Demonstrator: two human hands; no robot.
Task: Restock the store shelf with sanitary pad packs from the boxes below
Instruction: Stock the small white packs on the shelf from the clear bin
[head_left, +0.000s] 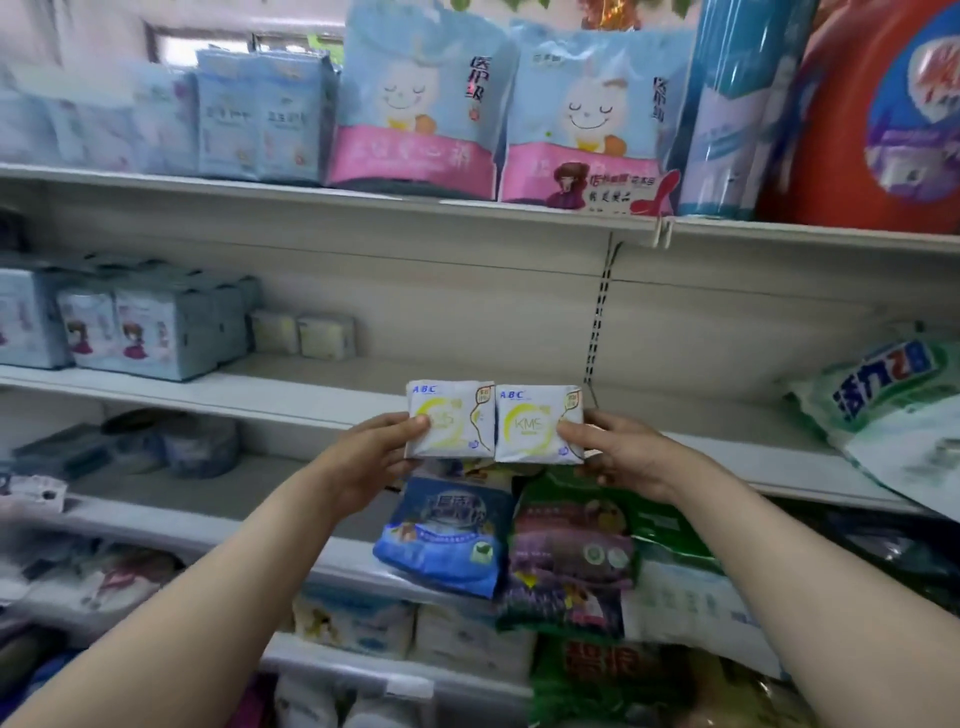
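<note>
**Head view: two pad packs held up to the middle shelf**

The left hand and right hand each pinch one small white pad pack, left pack and right pack, side by side and touching, in front of the middle shelf. Each grip closes thumb-on-front at the outer edge. The packs look light, soft and squashy, probably with slippery wrappers, so holding them by the edges suits.

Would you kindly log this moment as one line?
left hand: holds left pack | right hand: holds right pack | middle shelf: not yet placed
</note>
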